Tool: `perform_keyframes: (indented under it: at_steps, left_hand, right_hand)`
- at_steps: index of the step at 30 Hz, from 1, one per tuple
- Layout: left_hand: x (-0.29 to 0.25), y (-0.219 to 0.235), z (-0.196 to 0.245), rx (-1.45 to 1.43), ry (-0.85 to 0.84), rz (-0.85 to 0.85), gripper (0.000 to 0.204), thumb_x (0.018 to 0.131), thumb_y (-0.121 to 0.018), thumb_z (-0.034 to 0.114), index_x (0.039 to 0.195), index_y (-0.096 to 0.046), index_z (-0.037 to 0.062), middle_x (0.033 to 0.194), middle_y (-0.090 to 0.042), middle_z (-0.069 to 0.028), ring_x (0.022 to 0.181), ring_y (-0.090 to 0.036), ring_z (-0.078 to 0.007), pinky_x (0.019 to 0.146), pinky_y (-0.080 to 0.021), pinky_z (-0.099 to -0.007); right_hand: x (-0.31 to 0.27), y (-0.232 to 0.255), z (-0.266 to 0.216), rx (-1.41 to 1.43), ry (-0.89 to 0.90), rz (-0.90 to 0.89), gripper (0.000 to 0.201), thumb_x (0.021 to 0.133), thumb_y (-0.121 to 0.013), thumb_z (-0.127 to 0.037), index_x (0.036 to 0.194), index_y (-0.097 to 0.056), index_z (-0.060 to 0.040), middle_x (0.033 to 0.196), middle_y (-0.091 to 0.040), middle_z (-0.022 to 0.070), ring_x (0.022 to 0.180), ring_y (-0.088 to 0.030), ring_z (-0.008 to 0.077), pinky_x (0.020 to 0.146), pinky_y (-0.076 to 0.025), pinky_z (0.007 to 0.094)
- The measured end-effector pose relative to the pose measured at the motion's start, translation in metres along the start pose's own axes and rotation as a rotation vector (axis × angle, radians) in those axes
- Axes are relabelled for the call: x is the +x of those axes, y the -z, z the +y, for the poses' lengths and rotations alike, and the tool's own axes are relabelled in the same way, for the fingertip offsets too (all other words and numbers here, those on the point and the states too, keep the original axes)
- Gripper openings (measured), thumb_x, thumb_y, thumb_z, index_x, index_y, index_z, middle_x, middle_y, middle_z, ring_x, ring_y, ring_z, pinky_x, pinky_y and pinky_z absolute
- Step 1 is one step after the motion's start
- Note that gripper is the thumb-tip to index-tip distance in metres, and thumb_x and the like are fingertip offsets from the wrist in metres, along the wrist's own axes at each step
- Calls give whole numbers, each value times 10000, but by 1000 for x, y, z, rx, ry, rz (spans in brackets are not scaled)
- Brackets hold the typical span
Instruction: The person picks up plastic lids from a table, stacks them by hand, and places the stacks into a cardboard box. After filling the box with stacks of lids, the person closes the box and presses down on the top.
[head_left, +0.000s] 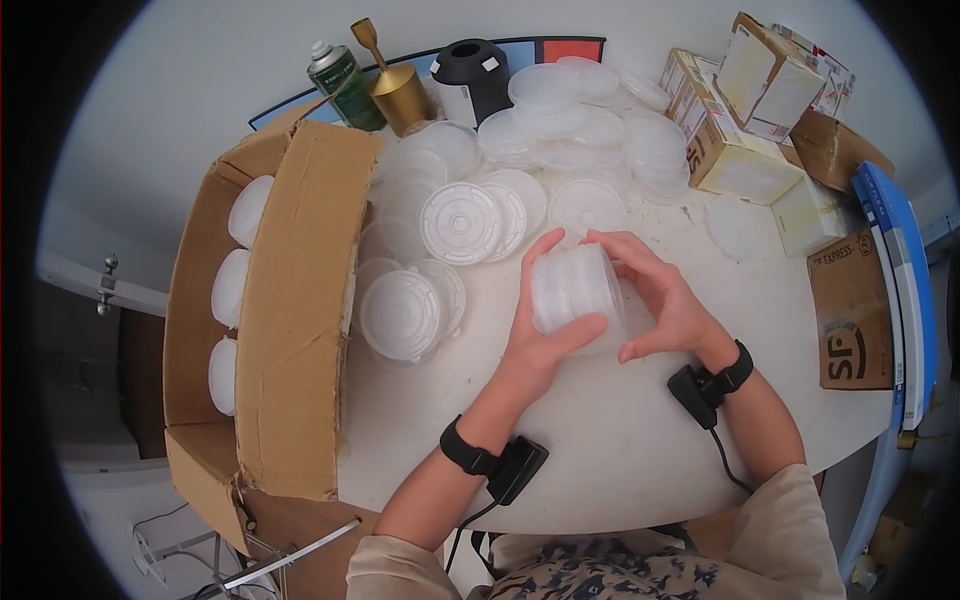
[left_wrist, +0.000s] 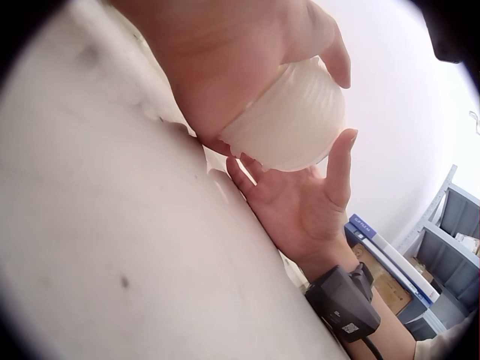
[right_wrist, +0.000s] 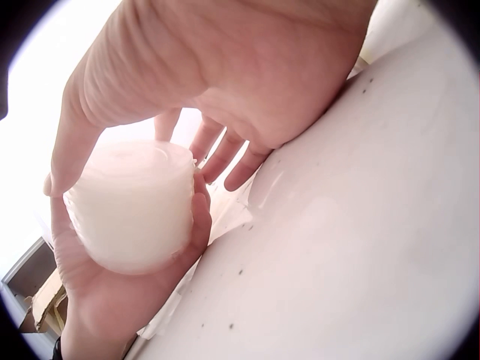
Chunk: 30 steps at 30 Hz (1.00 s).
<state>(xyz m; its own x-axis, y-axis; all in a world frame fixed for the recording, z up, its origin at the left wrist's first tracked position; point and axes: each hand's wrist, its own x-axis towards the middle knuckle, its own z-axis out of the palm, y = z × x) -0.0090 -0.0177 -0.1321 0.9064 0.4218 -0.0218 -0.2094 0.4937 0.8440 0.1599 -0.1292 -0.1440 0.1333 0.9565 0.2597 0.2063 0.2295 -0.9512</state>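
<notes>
A stack of clear plastic lids (head_left: 575,292) is resting in the person's left hand (head_left: 532,350) over the middle of the white table (head_left: 600,450). The left thumb is lying across the near side while the fingers are curling round the far side, gripping the stack. The right hand (head_left: 668,305) is standing at the right of the stack, its fingers reaching toward the far rim and its thumb held apart from them.

The left wrist view is showing the ribbed layers of lid edges and the facing right palm; the right wrist view is showing the round end face and the right fingers spreading with gaps between them. Only the head view is revealing the surroundings: loose lids (head_left: 462,222) are lying to the left and far side, and a cardboard box (head_left: 300,320) is standing at the left with white lids (head_left: 231,288) inside. A green can (head_left: 345,88) and a brass-coloured vessel (head_left: 398,95) are standing at the far side.

At the right, a brown carton (head_left: 850,310) is bearing "SF EXPRESS" and a large "SF", beside blue folders (head_left: 910,290). The left wrist view alone is showing a square code on the right wrist camera (left_wrist: 341,304).
</notes>
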Motion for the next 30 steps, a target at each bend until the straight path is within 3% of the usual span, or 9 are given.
perform_keyframes:
  at_steps: [3, 6, 8, 12, 15, 18, 20, 26, 30]
  left_hand:
    - [-1, 0, 1, -166, 36, 27, 896, 762, -737, 127, 1496, -222, 152, 1376, -427, -114, 1277, -432, -250, 1053, -372, -406]
    - [-3, 2, 1, -346, 66, 7, 859, 793, -705, 274, 1506, -242, 153, 1418, -420, -79, 1291, -437, -256, 1068, -362, -426]
    - [-4, 2, 2, -338, 97, 70, 850, 787, -588, 569, 1491, -311, 182, 1398, -471, -46, 1262, -468, -248, 1054, -390, -415]
    - [-3, 18, -7, -462, 108, 62, 827, 788, -548, 625, 1468, -367, 190, 1414, -474, -38, 1293, -454, -241, 1064, -376, -418]
    - [-3, 11, 1, -632, 82, 61, 738, 846, -548, 511, 1485, -335, 210, 1486, -400, -38, 1345, -402, -240, 1105, -328, -438]
    - [-1, 3, 1, -622, 66, 66, 696, 868, -511, 518, 1476, -356, 215, 1480, -408, -39, 1346, -403, -239, 1090, -341, -432]
    - [-2, -2, -2, -583, 149, 126, 736, 847, -501, 597, 1453, -399, 192, 1469, -426, -32, 1336, -421, -244, 1098, -348, -450]
    - [-4, 1, -1, -750, 226, 127, 705, 902, -422, 576, 1455, -385, 141, 1470, -424, -61, 1320, -442, -275, 1093, -361, -482]
    - [-2, -1, -2, -817, 281, 99, 693, 939, -355, 553, 1461, -360, 98, 1476, -407, -119, 1315, -440, -329, 1091, -360, -516]
  right_hand:
    - [1, -2, 0, 51, 10, 4, 1088, 569, -922, -332, 1479, -379, -82, 1395, -422, 84, 1265, -429, 242, 1021, -387, 376]
    - [2, -2, 5, 155, 50, 49, 1004, 663, -856, -402, 1478, -371, -71, 1396, -418, 83, 1256, -440, 240, 1024, -390, 378]
    - [3, -1, 6, 229, -1, 84, 873, 774, -750, -429, 1472, -371, -66, 1390, -426, 84, 1249, -451, 232, 1016, -397, 374]
    - [2, 3, 8, 211, -38, 112, 776, 834, -676, -409, 1462, -380, -63, 1380, -438, 86, 1247, -457, 223, 1007, -400, 368]
    - [1, 3, 11, 267, -54, 201, 743, 845, -670, -369, 1456, -386, -57, 1368, -449, 85, 1245, -457, 216, 997, -405, 365]
    - [0, 2, 9, 283, -49, 148, 771, 819, -718, -357, 1447, -393, -50, 1370, -442, 82, 1244, -458, 224, 1016, -396, 373]
    - [0, 0, 6, 214, 19, 14, 860, 755, -798, -361, 1443, -390, -43, 1380, -425, 80, 1269, -439, 237, 1041, -381, 389]
    - [-1, 1, 5, 53, 85, -6, 1021, 580, -929, -289, 1429, -409, -64, 1412, -390, 93, 1323, -386, 254, 1077, -353, 400]
    - [-3, 0, 2, -19, 69, 0, 1029, 549, -939, -224, 1421, -416, -70, 1425, -375, 96, 1326, -385, 263, 1085, -346, 396]
